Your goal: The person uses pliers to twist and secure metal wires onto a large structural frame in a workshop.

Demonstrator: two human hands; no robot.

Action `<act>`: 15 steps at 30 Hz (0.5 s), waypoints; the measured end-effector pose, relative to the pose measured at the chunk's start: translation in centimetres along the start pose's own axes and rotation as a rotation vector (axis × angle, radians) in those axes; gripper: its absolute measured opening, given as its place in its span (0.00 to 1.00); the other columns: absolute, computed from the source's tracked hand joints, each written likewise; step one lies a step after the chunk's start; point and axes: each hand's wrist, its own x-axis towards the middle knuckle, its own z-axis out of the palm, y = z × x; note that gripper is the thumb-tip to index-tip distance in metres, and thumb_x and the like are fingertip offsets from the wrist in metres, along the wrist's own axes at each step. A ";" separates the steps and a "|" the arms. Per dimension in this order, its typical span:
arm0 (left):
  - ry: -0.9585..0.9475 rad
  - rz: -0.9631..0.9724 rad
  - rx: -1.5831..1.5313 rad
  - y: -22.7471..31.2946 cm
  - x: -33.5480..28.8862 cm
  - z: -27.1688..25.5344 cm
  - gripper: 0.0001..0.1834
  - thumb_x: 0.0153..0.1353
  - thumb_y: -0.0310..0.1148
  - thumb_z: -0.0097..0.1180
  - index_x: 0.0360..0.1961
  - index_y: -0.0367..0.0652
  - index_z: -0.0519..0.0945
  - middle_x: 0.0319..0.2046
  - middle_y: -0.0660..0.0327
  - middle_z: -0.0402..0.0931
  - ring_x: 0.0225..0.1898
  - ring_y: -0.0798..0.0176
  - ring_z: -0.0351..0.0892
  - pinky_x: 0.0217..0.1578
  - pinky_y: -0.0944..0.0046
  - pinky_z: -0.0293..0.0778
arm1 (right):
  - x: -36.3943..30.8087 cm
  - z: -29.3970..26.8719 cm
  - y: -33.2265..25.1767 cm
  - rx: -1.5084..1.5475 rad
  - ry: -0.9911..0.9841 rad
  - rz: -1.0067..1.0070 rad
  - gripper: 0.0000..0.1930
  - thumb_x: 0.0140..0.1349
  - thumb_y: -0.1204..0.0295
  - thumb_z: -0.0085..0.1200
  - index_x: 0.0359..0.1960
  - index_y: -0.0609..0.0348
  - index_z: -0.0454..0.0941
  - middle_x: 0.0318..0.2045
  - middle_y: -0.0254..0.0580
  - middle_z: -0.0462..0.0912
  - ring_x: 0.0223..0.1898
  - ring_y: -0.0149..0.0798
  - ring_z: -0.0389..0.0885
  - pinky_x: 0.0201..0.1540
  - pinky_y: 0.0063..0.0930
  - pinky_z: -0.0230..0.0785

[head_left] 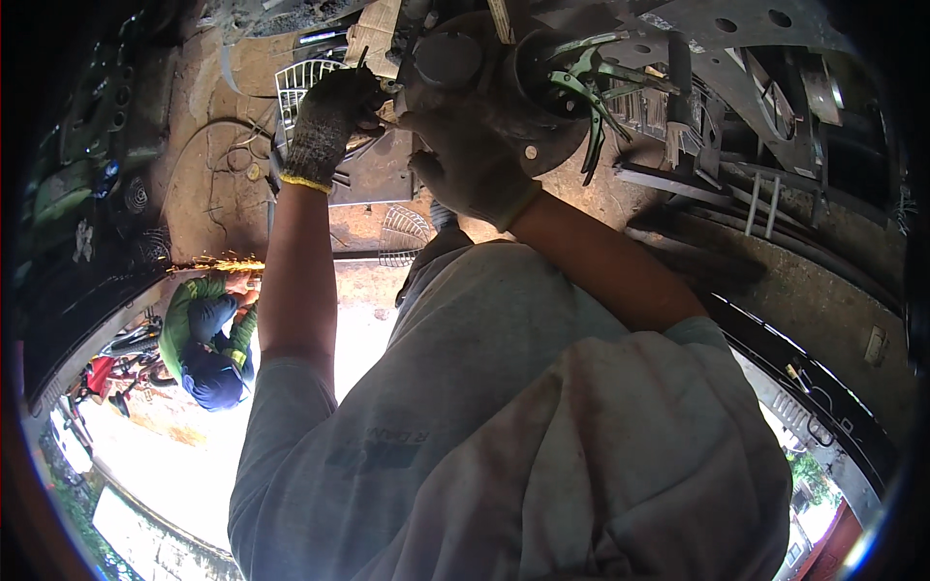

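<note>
Head view: the grate [292, 89] is seen at 11 o'clock, partly covered by the left hand [334, 121]. Its pale bars are run roughly 12 to 6 and slightly curved; full long axis is hidden. The dark fixture [504, 111] is placed at 12 o'clock, its round faces turned up to the camera; its long axis cannot be told.

The left forearm is held nearly straight toward 12. The left glove, yellow at the cuff [306, 182], is bent toward 1, fingers curled toward 3; what is gripped, if anything, cannot be told. The right forearm is slanted toward 10. The right hand [475, 174] is shown back up, fingers pointed toward 10, thumb set apart; whether anything is pinched cannot be told, dark and blurred there.

The grate is located behind the left hand, on its 10 o'clock side; contact unclear. The fixture is overlapped by the right hand and extended past it toward 1. Green pliers [584, 89] are set at the fixture's 3 o'clock side. A grey plate [385, 180] is seen between the wrists, and a second mesh [403, 235] below it. At 9, a crouched co-worker [205, 329] is seen beside orange sparks [228, 263].
</note>
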 end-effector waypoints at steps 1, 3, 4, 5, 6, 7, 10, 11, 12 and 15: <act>0.037 0.106 0.073 -0.3 0.0 0.0 0.13 0.68 0.33 0.50 0.48 0.36 0.77 0.37 0.56 0.78 0.34 0.62 0.84 0.32 0.65 0.82 | 0.4 0.0 -0.3 -0.026 -0.030 0.016 0.20 0.56 0.69 0.61 0.52 0.55 0.75 0.44 0.48 0.80 0.48 0.49 0.80 0.47 0.42 0.73; 0.081 0.083 -0.099 -0.6 0.0 0.2 0.15 0.71 0.39 0.48 0.44 0.35 0.76 0.34 0.56 0.78 0.30 0.63 0.84 0.29 0.66 0.83 | 1.1 0.5 -0.3 -0.172 0.044 -0.047 0.17 0.57 0.69 0.59 0.49 0.54 0.77 0.41 0.47 0.79 0.47 0.50 0.80 0.46 0.42 0.73; 0.080 -0.044 -0.341 0.3 -0.1 0.2 0.17 0.72 0.41 0.48 0.43 0.35 0.76 0.32 0.57 0.78 0.28 0.63 0.83 0.28 0.65 0.82 | 1.6 0.8 -0.2 -0.245 0.085 -0.079 0.15 0.57 0.69 0.58 0.47 0.54 0.78 0.40 0.47 0.79 0.47 0.50 0.80 0.46 0.42 0.73; 0.077 -0.171 -0.584 1.1 -0.1 0.2 0.19 0.72 0.44 0.47 0.42 0.35 0.75 0.31 0.57 0.78 0.26 0.63 0.83 0.27 0.65 0.82 | 2.0 1.1 0.1 -0.318 0.103 -0.113 0.13 0.57 0.69 0.58 0.44 0.54 0.79 0.39 0.47 0.79 0.45 0.51 0.81 0.44 0.43 0.74; 0.075 -0.255 -0.680 1.7 0.3 0.0 0.19 0.72 0.45 0.48 0.42 0.35 0.75 0.30 0.57 0.78 0.26 0.64 0.82 0.27 0.65 0.82 | 2.3 1.5 0.7 -0.391 0.120 -0.145 0.11 0.57 0.68 0.57 0.42 0.54 0.80 0.38 0.47 0.79 0.43 0.51 0.81 0.42 0.44 0.74; 0.075 -0.345 -0.776 2.1 0.4 -0.3 0.20 0.72 0.45 0.48 0.42 0.35 0.75 0.29 0.57 0.78 0.25 0.64 0.82 0.26 0.65 0.82 | 2.5 1.8 0.9 -0.460 0.133 -0.179 0.09 0.58 0.68 0.57 0.40 0.54 0.80 0.37 0.46 0.79 0.41 0.51 0.82 0.40 0.46 0.75; 0.059 -0.445 -0.850 2.8 0.9 -0.8 0.17 0.72 0.43 0.48 0.43 0.37 0.76 0.32 0.57 0.81 0.26 0.65 0.83 0.27 0.67 0.82 | 3.3 2.0 1.2 -0.429 0.056 -0.059 0.06 0.57 0.67 0.56 0.33 0.53 0.82 0.37 0.46 0.79 0.38 0.50 0.83 0.34 0.49 0.74; 0.051 -0.449 -0.840 2.8 1.2 -0.9 0.15 0.72 0.41 0.49 0.44 0.38 0.76 0.34 0.57 0.82 0.26 0.66 0.83 0.27 0.68 0.83 | 3.5 2.6 1.6 -0.445 0.078 -0.039 0.06 0.56 0.68 0.56 0.33 0.53 0.82 0.37 0.46 0.79 0.38 0.50 0.83 0.33 0.49 0.74; 0.025 -0.464 -0.757 2.7 1.5 -1.1 0.15 0.72 0.41 0.49 0.44 0.38 0.77 0.33 0.57 0.82 0.26 0.66 0.83 0.26 0.68 0.82 | 3.5 3.5 2.2 -0.461 0.100 -0.018 0.06 0.56 0.68 0.56 0.32 0.52 0.83 0.37 0.46 0.79 0.37 0.49 0.84 0.32 0.49 0.74; 0.005 -0.507 -0.600 2.1 2.8 -1.5 0.15 0.71 0.40 0.49 0.46 0.39 0.78 0.32 0.59 0.82 0.25 0.67 0.82 0.24 0.67 0.79 | 3.6 3.3 1.7 -0.513 0.123 -0.025 0.05 0.54 0.69 0.57 0.30 0.51 0.83 0.36 0.45 0.80 0.37 0.49 0.84 0.32 0.48 0.74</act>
